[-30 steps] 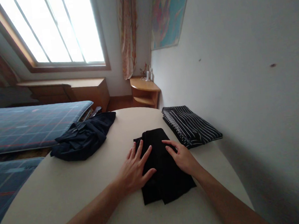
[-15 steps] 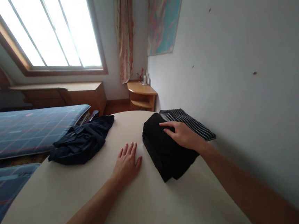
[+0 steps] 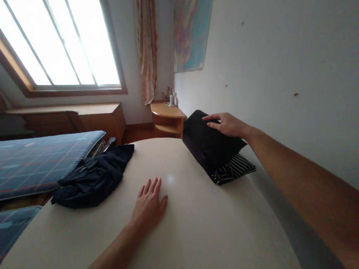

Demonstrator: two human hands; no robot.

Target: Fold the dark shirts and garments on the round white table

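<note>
Garment, black: black garment, folded into a compact, roughly four-sided bundle; plain, dark and matt, with no pattern visible.
Edges of black garment: far corner softly rounded; right side drawn out to a sharp point; near corner narrow, angled down toward the desk.
Fold detail: a slim band, slightly greyer than the rest, runs down the left edge; shallow creases cross the upper face. Inner layers cannot be made out.
Location of black garment: far right part of the desk, near the wall, above the striped cloth and covering most of it. Whether its whole underside touches the cloth cannot be told.
Right hand: right hand, clamped on the black garment at its upper right; two digits show over the fabric, slightly parted, the others hidden.
Left hand: left hand, palm down on the bare desk top, thumb set apart from the fingers; grasps nothing.
Striped cloth: black with thin white lines; near right portion exposed below the black garment.
Navy garment: navy garment, loosely crumpled, many creases; lies at the far left edge of the desk, well apart from the black garment.
Desk: cream, curved rim, smooth top with a small patch of glare beyond the left hand.
</note>
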